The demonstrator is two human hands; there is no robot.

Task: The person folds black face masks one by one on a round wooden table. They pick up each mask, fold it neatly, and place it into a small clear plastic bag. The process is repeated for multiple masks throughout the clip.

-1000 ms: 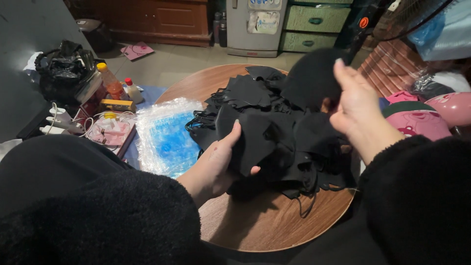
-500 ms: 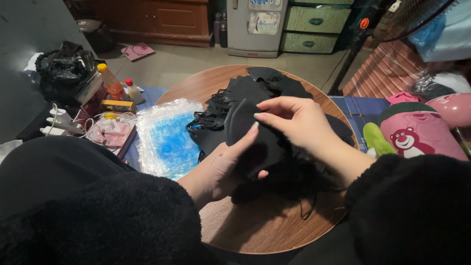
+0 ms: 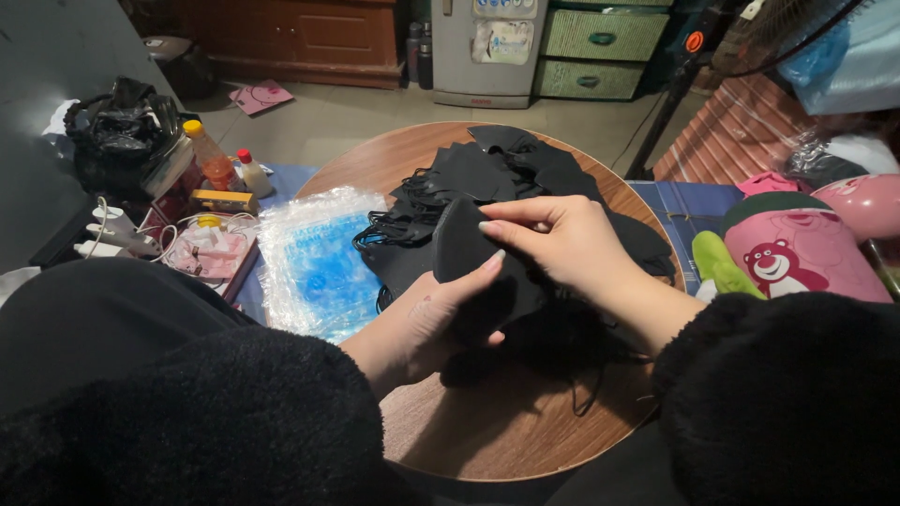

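Observation:
A heap of black face masks [image 3: 487, 173] with thin ear loops lies on a round wooden table [image 3: 497, 431]. My left hand [image 3: 427, 323] grips a stack of black masks [image 3: 469, 258] from below, thumb on top. My right hand [image 3: 562, 239] rests on the same stack from the right, fingers curled over its upper edge. Both arms wear black fleecy sleeves.
A clear plastic bag with blue contents [image 3: 314, 258] lies at the table's left edge. On the floor to the left are bottles [image 3: 211, 155], a black bag [image 3: 122, 126] and cables. Pink toys [image 3: 797, 248] sit at the right; a fan stand [image 3: 684, 84] rises behind.
My right hand came down from raised at the right onto the mask stack that my left hand holds. The left hand stayed in place.

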